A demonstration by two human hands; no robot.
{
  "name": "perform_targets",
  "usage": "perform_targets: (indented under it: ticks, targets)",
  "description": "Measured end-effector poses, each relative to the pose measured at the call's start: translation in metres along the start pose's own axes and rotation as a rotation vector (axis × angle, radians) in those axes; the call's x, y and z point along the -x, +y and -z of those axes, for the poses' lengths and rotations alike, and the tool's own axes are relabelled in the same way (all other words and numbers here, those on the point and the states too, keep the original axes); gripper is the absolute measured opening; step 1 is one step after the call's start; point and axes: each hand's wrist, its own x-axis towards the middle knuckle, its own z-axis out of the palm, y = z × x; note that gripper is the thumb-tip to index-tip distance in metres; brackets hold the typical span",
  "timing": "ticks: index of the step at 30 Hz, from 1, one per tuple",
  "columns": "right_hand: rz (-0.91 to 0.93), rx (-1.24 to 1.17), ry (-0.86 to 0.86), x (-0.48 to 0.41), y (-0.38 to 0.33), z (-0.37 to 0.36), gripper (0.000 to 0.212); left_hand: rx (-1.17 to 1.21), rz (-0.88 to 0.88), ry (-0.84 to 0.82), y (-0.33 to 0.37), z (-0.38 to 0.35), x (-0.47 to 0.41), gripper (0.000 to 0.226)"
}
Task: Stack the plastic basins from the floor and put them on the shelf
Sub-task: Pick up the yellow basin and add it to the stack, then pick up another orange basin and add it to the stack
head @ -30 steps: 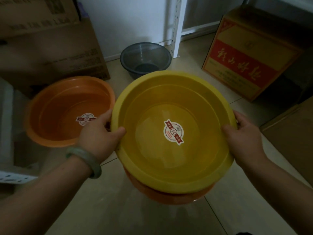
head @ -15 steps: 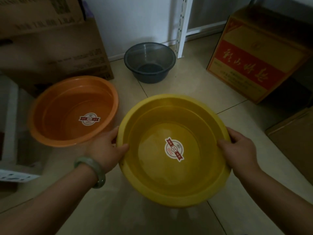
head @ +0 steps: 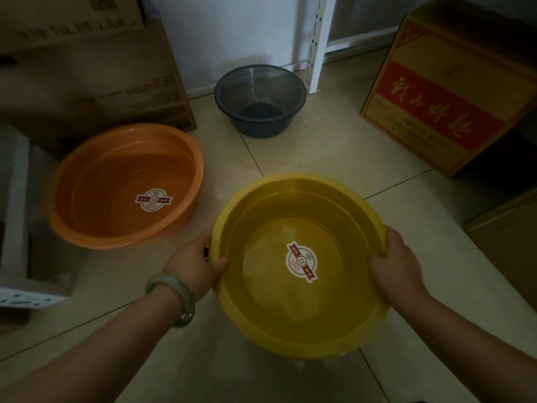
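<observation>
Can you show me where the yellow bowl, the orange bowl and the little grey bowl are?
Round yellow plastic basin (head: 293,309): head view, on its inner floor below the sticker.
Round orange plastic basin (head: 116,196): head view, on its inner floor left of the sticker.
Small dark grey plastic basin (head: 260,110): head view, on its inside bottom.

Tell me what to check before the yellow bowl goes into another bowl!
1. Left hand has a grip on the yellow basin rim: ok.
2. Right hand grips the opposite rim: ok.
3. Yellow basin empty, only a sticker inside: ok.
4. Orange basin on the floor empty and upright: ok.
5. Grey basin empty: ok.
6. Another basin nested under the yellow one: cannot tell.
</observation>
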Motion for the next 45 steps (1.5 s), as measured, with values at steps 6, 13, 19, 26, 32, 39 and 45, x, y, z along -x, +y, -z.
perform_targets:
  ticks: [6, 13, 19, 26, 32, 39, 45]
  targets:
    - [-0.006, 0.009, -0.024, -0.002, 0.002, 0.0, 0.051, -0.07, -0.046, 0.014, -0.005, -0.002, 0.003, 0.058]
    - [-0.003, 0.045, 0.097, -0.014, -0.013, 0.006, 0.066, -0.191, -0.099, 0.279, -0.02, 0.018, -0.005, 0.042]
    - [0.243, 0.033, 0.169, -0.034, -0.046, 0.007, 0.054, -0.106, 0.108, 0.558, -0.039, 0.059, -0.024, 0.035]
    - [0.446, -0.081, 0.033, -0.049, -0.114, -0.025, 0.046, -0.022, 0.406, 0.711, -0.079, 0.113, -0.03, 0.044]
    - [0.521, -0.128, -0.131, -0.049, -0.172, -0.07, 0.044, 0.068, 0.558, 0.769, -0.111, 0.132, -0.03, 0.052]
    - [0.409, -0.112, -0.307, -0.052, -0.229, -0.129, 0.059, 0.211, 0.659, 0.651, -0.134, 0.135, -0.042, 0.063]
    - [0.184, -0.114, -0.387, -0.06, -0.258, -0.176, 0.076, 0.303, 0.622, 0.528, -0.138, 0.136, -0.054, 0.06]
